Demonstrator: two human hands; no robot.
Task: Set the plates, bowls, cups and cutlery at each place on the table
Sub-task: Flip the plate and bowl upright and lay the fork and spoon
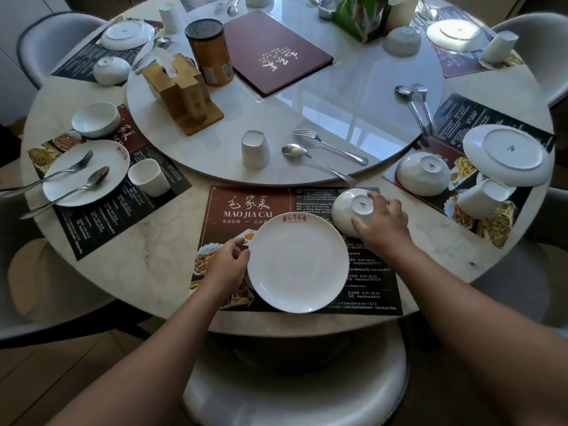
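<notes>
Round table (pixel 153 259) (marble): placemats (pixel 246 201), turntable (pixel 338 106)

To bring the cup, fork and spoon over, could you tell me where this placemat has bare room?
The placemat is bare around the MAO JIA CAI heading above the plate and in the strip right of it. Its upper right corner is crowded by the upturned bowl and the right hand.

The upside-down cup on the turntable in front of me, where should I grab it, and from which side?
Probably grip the cup by its side walls, coming from the near side. It stands mouth down, has no handle, and a spoon lies close on its right.
</notes>
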